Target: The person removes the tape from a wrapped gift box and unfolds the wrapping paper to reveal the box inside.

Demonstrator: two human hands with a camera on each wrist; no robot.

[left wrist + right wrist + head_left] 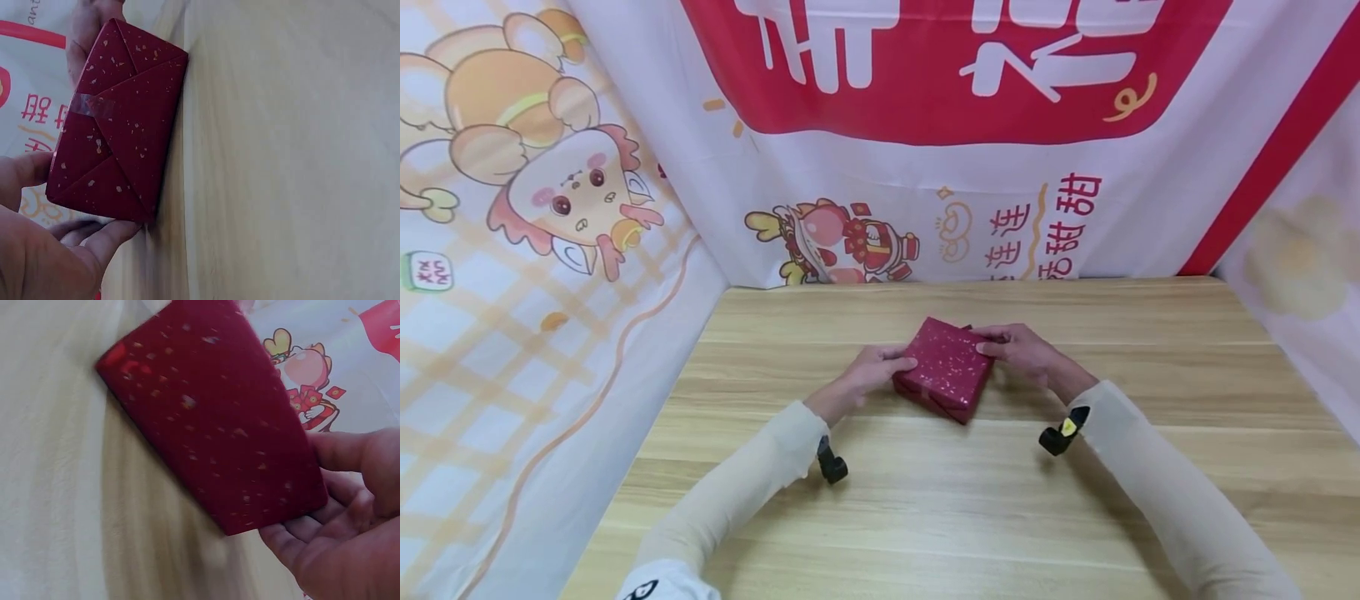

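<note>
The speckled dark red wrapped box (943,362), clear tape (94,106) on its folded end, lies angled on or just over the wooden table (910,508), gripped at its left side by your left hand (874,369) and at its right by your right hand (1021,348), before a printed cloth backdrop (865,171).

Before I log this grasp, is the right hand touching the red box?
Touching. The right wrist view shows the right hand gripping the red box, thumb and fingers meeting its edges.
</note>
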